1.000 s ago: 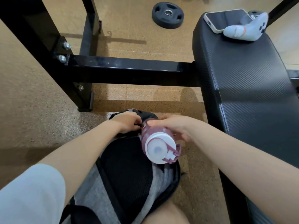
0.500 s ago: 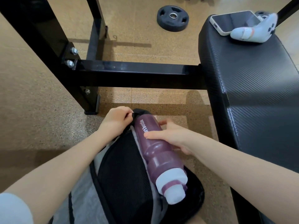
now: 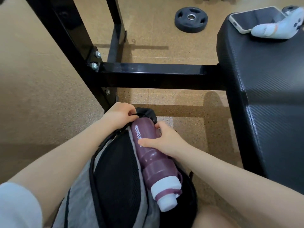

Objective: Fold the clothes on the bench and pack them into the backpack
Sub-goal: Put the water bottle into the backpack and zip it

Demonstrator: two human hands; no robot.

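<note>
Packing looks well along — no clothes show on the worktop (image 3: 266, 99) at the right of the frame, only a phone (image 3: 255, 18) and a pale controller (image 3: 278, 29) at its far end. The backpack (image 3: 118, 175) sits low centre, on the person's lap by the look of it. The left hand (image 3: 118, 116) pinches a black pocket edge (image 3: 146, 113) at the pack's far side, holding it wide; the right hand (image 3: 162, 139) grips a purple bottle (image 3: 153, 155) whose base is at that opening. Next, I judge, the bottle must slide deeper, kept in line with the pocket. Whether folded clothes lie inside is hidden; the pack's lower part is cut off.
</note>
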